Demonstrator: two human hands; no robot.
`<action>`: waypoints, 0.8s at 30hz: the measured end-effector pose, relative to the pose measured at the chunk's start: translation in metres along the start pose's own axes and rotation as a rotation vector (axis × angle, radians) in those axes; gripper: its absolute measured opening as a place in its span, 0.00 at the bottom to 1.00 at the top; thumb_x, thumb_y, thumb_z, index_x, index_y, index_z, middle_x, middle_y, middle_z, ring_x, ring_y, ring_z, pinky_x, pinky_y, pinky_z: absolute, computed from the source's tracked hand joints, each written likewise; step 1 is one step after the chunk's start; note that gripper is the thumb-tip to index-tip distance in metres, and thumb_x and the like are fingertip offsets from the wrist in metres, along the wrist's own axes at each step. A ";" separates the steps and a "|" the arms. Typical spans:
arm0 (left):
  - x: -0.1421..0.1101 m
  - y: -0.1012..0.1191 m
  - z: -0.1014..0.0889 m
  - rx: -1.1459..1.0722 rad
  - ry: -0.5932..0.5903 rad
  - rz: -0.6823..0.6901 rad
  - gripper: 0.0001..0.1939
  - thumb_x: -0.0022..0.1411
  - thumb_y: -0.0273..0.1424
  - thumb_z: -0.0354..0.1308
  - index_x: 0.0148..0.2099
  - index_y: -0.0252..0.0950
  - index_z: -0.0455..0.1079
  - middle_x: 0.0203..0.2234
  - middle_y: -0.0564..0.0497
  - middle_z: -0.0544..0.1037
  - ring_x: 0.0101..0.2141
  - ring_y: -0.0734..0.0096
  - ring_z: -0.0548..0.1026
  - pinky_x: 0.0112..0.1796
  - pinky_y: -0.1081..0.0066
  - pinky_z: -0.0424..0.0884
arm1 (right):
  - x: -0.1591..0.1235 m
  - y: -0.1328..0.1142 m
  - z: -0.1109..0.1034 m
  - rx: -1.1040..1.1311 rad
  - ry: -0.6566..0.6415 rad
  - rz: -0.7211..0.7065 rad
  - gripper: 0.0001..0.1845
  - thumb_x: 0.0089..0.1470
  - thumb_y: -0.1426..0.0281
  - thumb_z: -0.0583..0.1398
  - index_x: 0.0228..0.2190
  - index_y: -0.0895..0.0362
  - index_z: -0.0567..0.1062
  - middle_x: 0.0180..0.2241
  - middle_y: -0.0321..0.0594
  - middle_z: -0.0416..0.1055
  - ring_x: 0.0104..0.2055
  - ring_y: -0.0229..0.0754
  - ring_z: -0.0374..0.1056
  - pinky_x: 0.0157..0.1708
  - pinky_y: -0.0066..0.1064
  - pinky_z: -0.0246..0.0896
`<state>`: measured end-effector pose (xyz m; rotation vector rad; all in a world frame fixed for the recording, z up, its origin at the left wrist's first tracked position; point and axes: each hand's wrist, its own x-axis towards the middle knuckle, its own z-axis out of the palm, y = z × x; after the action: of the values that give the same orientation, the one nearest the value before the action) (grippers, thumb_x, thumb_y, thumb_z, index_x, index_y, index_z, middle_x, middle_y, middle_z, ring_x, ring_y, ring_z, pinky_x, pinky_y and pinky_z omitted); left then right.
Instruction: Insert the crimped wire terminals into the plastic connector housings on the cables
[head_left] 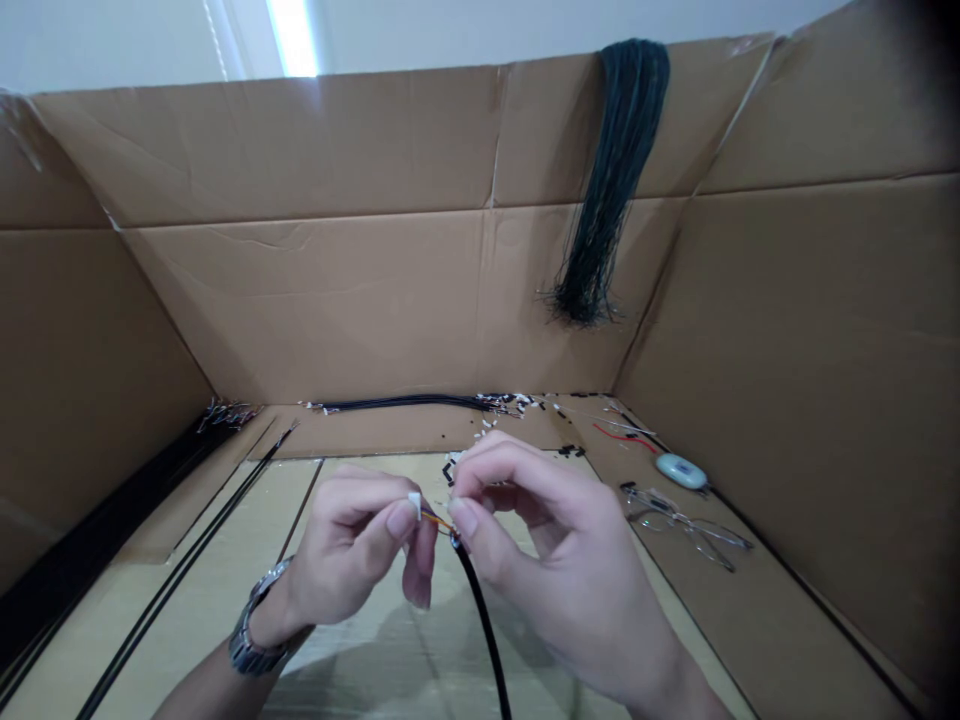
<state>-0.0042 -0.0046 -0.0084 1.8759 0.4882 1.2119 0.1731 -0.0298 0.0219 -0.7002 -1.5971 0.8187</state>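
Between the thumb and index finger of my left hand (367, 540) is a small white plastic connector (415, 505). Thin coloured wires (435, 519), orange and darker ones, run from it to the stripped end of a black cable (484, 620). That cable hangs down toward the bottom edge of the view. My right hand (540, 560) is closed in a pinch just above the cable's end, thumb and index tips together beside the wires. What lies between those fingertips is too small to make out.
Cardboard walls (315, 290) surround the work surface. Black cables lie in a thick bundle (97, 520) at left and another (405, 402) at the back, near scattered white and black bits. Dark thin wires (622, 150) hang over the wall. Glasses (686, 525) and a pale blue oval device (681, 470) lie right.
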 end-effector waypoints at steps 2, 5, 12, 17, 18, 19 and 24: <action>-0.002 -0.002 0.001 -0.108 0.032 -0.053 0.26 0.75 0.36 0.50 0.25 0.33 0.73 0.14 0.50 0.77 0.16 0.74 0.72 0.20 0.76 0.67 | 0.000 -0.002 -0.002 0.019 0.005 -0.001 0.09 0.54 0.79 0.60 0.25 0.56 0.72 0.26 0.30 0.70 0.28 0.31 0.68 0.28 0.21 0.66; -0.001 -0.003 0.003 -0.116 0.022 -0.018 0.24 0.75 0.34 0.51 0.26 0.32 0.73 0.15 0.50 0.78 0.18 0.75 0.74 0.23 0.78 0.70 | -0.001 -0.004 -0.004 0.048 -0.061 0.044 0.10 0.56 0.79 0.60 0.25 0.56 0.71 0.26 0.29 0.71 0.27 0.30 0.70 0.28 0.22 0.67; 0.004 -0.002 0.004 -0.143 -0.071 -0.003 0.23 0.76 0.33 0.49 0.28 0.32 0.71 0.17 0.49 0.79 0.21 0.73 0.80 0.24 0.80 0.73 | -0.001 -0.003 -0.008 0.061 -0.144 0.080 0.11 0.59 0.78 0.60 0.26 0.55 0.71 0.27 0.28 0.73 0.25 0.28 0.71 0.27 0.22 0.67; 0.004 -0.002 0.003 -0.183 -0.104 -0.020 0.22 0.76 0.33 0.48 0.29 0.33 0.72 0.18 0.50 0.80 0.21 0.73 0.79 0.28 0.77 0.76 | -0.001 -0.002 -0.009 0.041 -0.156 0.087 0.11 0.60 0.78 0.60 0.27 0.54 0.72 0.26 0.27 0.72 0.26 0.28 0.71 0.28 0.21 0.67; 0.004 -0.002 0.003 -0.182 -0.105 -0.025 0.22 0.76 0.33 0.48 0.29 0.33 0.72 0.18 0.50 0.79 0.21 0.73 0.79 0.28 0.77 0.76 | -0.001 -0.001 -0.009 0.049 -0.157 0.095 0.11 0.60 0.78 0.60 0.27 0.54 0.72 0.27 0.27 0.72 0.26 0.28 0.71 0.27 0.20 0.67; 0.005 -0.002 0.003 -0.178 -0.107 -0.031 0.22 0.76 0.33 0.48 0.29 0.33 0.72 0.18 0.50 0.79 0.21 0.73 0.78 0.28 0.77 0.76 | -0.002 -0.001 -0.009 0.052 -0.159 0.099 0.11 0.60 0.78 0.60 0.27 0.54 0.72 0.27 0.27 0.72 0.26 0.28 0.71 0.27 0.20 0.67; 0.004 -0.002 0.003 -0.194 -0.116 -0.045 0.23 0.76 0.33 0.48 0.28 0.33 0.72 0.18 0.50 0.79 0.22 0.73 0.79 0.29 0.76 0.76 | -0.002 0.000 -0.010 0.053 -0.159 0.102 0.11 0.60 0.78 0.61 0.27 0.54 0.73 0.27 0.26 0.71 0.27 0.27 0.71 0.28 0.18 0.69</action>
<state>0.0009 -0.0021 -0.0079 1.7486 0.3348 1.0740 0.1837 -0.0302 0.0215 -0.6975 -1.6855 1.0090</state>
